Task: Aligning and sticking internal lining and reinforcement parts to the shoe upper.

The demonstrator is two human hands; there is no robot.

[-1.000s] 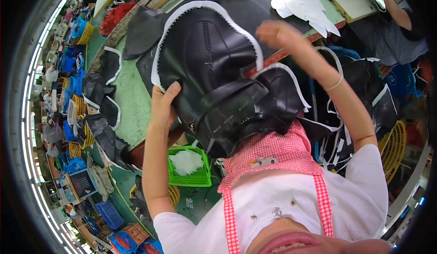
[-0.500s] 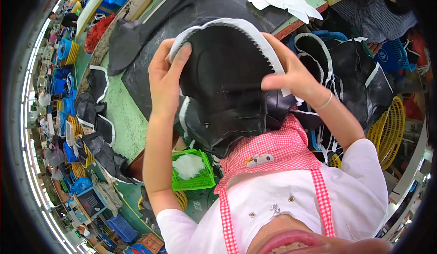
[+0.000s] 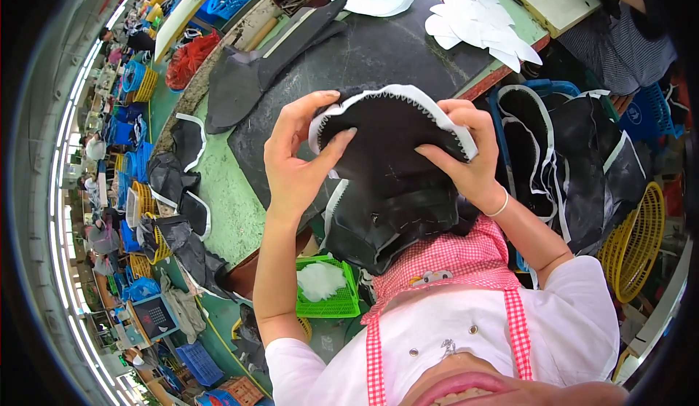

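Observation:
A black fabric piece (image 3: 389, 166) with a white zigzag-stitched border is held up in front of my chest, over the edge of the table. My left hand (image 3: 298, 162) grips its left edge, thumb on the front of the cloth. My right hand (image 3: 466, 155) pinches its right edge near the white trim; a thin bracelet circles that wrist. The lower part of the piece hangs folded against my red-checked apron (image 3: 444, 260).
A large black sheet (image 3: 378, 56) covers the green table (image 3: 226, 195). White cut pieces (image 3: 480, 20) lie at the far side, more black pieces (image 3: 182, 187) at the left. A green basket (image 3: 324, 289) sits below, blue and yellow crates (image 3: 633, 238) with black pieces to the right. Another person (image 3: 626, 13) sits at top right.
The black piece came off the table toward my chest. Both hands closed in on its upper edge, the right hand moving down from the far side.

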